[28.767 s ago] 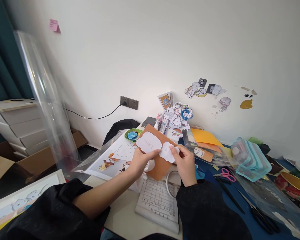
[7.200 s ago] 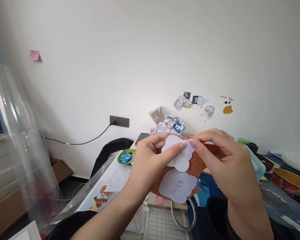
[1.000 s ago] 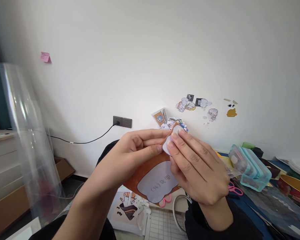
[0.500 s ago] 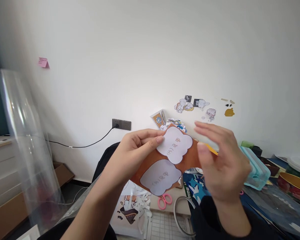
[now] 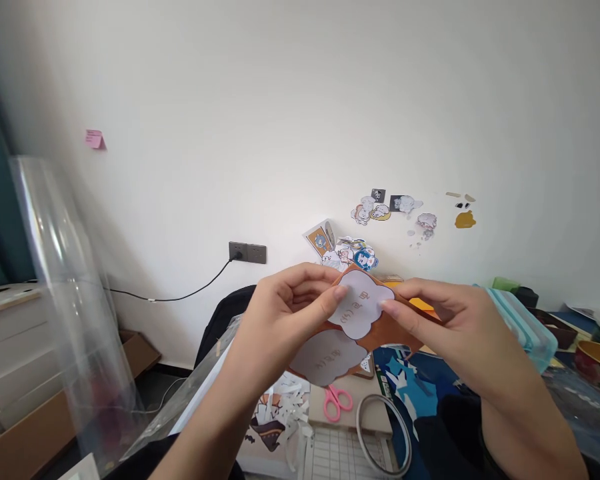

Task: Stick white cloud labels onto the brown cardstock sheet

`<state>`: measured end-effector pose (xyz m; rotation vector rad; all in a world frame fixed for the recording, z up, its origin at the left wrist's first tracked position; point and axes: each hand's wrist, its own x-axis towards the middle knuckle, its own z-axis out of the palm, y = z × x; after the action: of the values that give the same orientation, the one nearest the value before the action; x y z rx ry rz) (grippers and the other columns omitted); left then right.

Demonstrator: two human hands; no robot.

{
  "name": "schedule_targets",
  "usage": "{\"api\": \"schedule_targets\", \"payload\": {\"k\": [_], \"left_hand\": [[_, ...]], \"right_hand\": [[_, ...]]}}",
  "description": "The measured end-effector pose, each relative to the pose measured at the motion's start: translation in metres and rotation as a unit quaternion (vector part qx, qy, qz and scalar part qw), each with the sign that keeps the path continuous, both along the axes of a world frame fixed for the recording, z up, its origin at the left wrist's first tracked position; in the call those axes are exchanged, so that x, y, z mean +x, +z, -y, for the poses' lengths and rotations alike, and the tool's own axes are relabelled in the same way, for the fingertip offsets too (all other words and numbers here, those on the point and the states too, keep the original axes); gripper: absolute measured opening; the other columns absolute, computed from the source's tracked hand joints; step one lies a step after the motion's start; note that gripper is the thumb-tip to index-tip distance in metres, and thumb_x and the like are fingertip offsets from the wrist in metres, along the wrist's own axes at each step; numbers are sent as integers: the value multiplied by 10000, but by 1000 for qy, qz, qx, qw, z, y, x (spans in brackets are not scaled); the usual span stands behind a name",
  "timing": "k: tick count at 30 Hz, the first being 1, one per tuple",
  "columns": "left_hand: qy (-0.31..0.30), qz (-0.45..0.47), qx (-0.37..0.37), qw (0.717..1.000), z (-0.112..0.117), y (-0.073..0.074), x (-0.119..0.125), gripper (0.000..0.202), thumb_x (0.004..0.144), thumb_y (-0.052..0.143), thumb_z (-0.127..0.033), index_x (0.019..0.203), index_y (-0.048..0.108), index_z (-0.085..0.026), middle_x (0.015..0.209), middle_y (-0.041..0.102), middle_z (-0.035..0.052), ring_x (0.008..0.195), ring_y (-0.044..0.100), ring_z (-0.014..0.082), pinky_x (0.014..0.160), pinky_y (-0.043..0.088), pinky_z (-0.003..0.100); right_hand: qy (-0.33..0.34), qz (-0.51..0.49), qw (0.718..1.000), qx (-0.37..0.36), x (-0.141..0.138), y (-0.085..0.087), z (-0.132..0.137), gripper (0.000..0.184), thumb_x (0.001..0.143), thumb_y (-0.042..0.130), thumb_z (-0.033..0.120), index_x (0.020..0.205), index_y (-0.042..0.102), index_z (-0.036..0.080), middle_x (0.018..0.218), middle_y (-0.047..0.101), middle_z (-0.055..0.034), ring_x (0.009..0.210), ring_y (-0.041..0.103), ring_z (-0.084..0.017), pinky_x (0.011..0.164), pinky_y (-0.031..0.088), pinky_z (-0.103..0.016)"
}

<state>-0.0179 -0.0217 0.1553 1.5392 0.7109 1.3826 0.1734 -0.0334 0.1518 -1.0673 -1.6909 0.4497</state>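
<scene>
A brown-orange paper sheet (image 5: 384,335) is held up in front of me, printed with a white cloud shape (image 5: 363,303) near its top and a second white cloud shape (image 5: 327,360) below. Both clouds carry faint brown lettering. My left hand (image 5: 297,303) pinches the sheet's upper left edge between thumb and fingers. On the other side, my right hand (image 5: 450,327) grips the upper right edge, its thumb tip at the border of the top cloud. Part of the lower cloud is hidden behind my left hand. Beneath the sheet lie pink-handled scissors (image 5: 337,403).
A grey ring (image 5: 408,443) rests by a gridded board (image 5: 330,457). White paper strips fill a printed bag (image 5: 270,453). Blue paper scraps (image 5: 413,393) and a teal plastic box (image 5: 527,330) are to the right. A clear plastic roll (image 5: 55,267) stands left. Paper cutouts (image 5: 363,257) lean against the wall.
My right hand, raised with fingers apart before, has come in and closed on the sheet's right edge. The sheet and left hand sit slightly further right and lower in view.
</scene>
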Motion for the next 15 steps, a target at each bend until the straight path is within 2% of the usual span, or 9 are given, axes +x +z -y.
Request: {"api": "schedule_targets", "payload": {"k": [6, 8, 10, 12, 14, 15], "left_hand": [[10, -15, 12, 1000, 0, -2, 2, 120, 819, 683, -312, 839, 737, -207, 790, 761, -12, 708, 691, 98, 618, 528, 116], [19, -14, 10, 1000, 0, -1, 2, 121, 813, 688, -315, 825, 738, -206, 772, 761, -12, 695, 692, 98, 606, 526, 114], [34, -9, 15, 999, 0, -1, 2, 116, 805, 697, -316, 810, 739, -208, 749, 760, -15, 684, 693, 97, 592, 519, 107], [56, -4, 23, 998, 0, -2, 2, 116, 801, 701, -321, 804, 741, -212, 740, 759, -16, 683, 692, 95, 584, 510, 100], [76, 2, 28, 997, -1, -3, 3, 121, 801, 700, -332, 804, 743, -219, 743, 760, -16, 688, 689, 93, 577, 501, 97], [84, 4, 30, 996, -2, -3, 3, 124, 803, 696, -338, 806, 744, -223, 743, 759, -17, 686, 686, 92, 575, 498, 98]], "right_hand": [[2, 25, 1000, -18, 1, 1, 0, 220, 815, 627, 394, 677, 680, 232, 748, 685, 25, 660, 594, -124, 580, 464, -205], [10, 37, 999, 4, 2, 0, -3, 194, 815, 633, 396, 714, 688, 240, 771, 694, 20, 680, 610, -136, 593, 482, -217], [-22, 36, 995, 87, 1, -2, -5, 140, 805, 654, 382, 792, 691, 247, 857, 701, 5, 774, 624, -161, 672, 501, -244], [-121, 20, 968, 219, 0, -3, -2, 105, 802, 669, 336, 842, 672, 239, 910, 680, -15, 854, 605, -178, 764, 482, -277], [-197, 1, 932, 303, -3, -5, 4, 85, 834, 637, 304, 795, 644, 229, 825, 648, -11, 787, 579, -161, 725, 453, -274], [-193, 1, 934, 302, -4, -5, 7, 144, 859, 602, 315, 751, 633, 226, 754, 632, -2, 713, 565, -146, 657, 439, -263]]}}
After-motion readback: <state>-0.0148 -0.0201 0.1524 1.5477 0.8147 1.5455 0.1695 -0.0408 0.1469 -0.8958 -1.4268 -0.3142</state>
